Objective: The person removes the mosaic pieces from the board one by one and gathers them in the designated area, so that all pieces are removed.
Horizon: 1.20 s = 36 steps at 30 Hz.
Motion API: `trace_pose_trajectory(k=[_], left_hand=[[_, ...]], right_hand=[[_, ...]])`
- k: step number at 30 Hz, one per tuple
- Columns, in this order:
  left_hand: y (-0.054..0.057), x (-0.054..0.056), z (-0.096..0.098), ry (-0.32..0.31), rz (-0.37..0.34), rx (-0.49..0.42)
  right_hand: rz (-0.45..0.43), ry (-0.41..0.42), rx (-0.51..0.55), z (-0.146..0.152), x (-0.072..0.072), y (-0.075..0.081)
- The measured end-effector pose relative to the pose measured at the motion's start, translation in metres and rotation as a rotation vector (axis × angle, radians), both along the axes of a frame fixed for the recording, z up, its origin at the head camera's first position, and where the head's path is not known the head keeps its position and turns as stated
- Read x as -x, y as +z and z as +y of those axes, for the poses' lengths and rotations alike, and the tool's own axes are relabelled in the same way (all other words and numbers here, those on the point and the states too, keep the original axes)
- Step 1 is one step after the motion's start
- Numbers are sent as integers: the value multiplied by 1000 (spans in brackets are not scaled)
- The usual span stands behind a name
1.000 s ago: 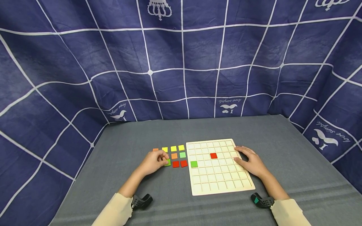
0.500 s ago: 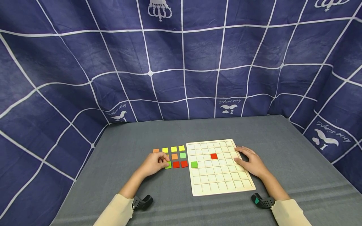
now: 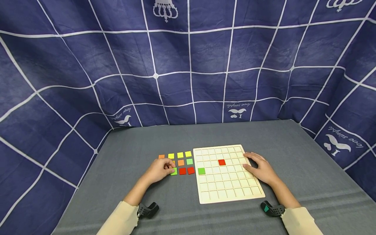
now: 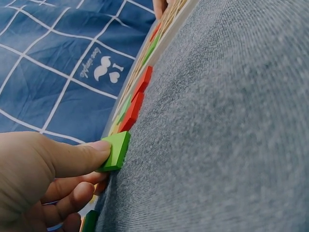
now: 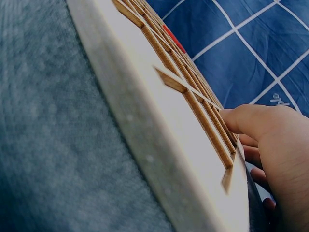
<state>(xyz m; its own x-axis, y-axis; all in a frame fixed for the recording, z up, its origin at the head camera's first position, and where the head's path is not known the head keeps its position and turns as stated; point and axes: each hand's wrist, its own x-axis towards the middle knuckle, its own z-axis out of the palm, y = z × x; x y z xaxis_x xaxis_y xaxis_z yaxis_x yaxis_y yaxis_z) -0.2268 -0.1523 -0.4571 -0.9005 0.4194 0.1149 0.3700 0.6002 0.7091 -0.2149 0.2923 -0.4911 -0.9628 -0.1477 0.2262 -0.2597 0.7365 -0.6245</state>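
My left hand pinches a bright green square tile between thumb and fingers, at the near left of a group of tiles. The tile is tilted in the left wrist view, its lower edge close to the cloth; whether it touches cannot be told. My right hand rests on the right edge of a pale wooden grid board, fingers fairly straight and the thumb on the rim. On the board lie a red tile and a green tile, each in its own square.
Beside the held tile lie two red tiles. Behind them are an orange tile, a light green tile and several yellow tiles. Another orange tile sits at the far left. A blue checked curtain surrounds the grey table.
My left fingers and the green tile have shifted slightly toward me over the second. My right hand and the board have stayed in place.
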Motion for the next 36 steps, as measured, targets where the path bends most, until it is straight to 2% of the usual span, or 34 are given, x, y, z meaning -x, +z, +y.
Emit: trace_pose_trajectory(k=[14, 20, 28, 36], left_hand=[[-1, -1, 0, 24, 41, 40], [3, -2, 4, 47, 46, 62], [9, 4, 19, 2, 53, 24], [13, 6, 37, -15, 35, 38]], right_hand=[[-4, -5, -2, -1, -1, 3], [-7, -10, -4, -2, -1, 4], [-13, -5, 2, -2, -2, 4], [9, -10, -8, -3, -3, 5]])
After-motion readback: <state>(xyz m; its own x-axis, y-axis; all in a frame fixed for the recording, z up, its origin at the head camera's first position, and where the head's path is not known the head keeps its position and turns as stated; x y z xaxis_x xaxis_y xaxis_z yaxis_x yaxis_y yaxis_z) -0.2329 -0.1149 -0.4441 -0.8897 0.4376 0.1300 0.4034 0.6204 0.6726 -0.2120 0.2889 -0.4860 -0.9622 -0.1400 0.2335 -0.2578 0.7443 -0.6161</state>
